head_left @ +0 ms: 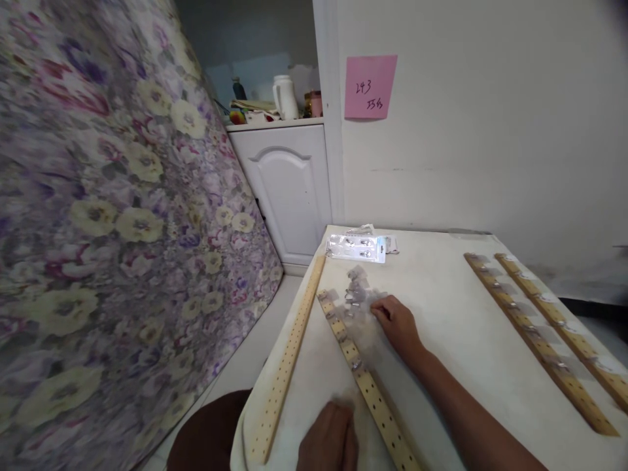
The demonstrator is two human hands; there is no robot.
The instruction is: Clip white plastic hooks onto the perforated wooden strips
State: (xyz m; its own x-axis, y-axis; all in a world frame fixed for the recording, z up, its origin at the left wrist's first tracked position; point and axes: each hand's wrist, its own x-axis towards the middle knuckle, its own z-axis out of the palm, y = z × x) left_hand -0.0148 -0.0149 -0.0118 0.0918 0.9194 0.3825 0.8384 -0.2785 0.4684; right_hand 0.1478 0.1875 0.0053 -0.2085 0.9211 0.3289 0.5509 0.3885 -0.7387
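Observation:
My right hand [398,328] is closed in a pinch at the edge of a loose pile of small metal clips [354,291] with clear plastic tabs. What its fingertips hold, if anything, I cannot make out. Left of it lies a perforated wooden strip [370,392], slanting across the table, with several of the metal clips along its far half. My left hand [328,439] rests near the front edge, just left of this strip, its fingers curled closed. Its fingertips are blurred, so anything in them is hidden.
A second perforated strip [289,360] without clips lies along the left edge of the white table [441,275]. Two strips with clips [532,333] lie at the right. Clear blister packs [356,248] sit at the back. A floral curtain [122,196] hangs on the left.

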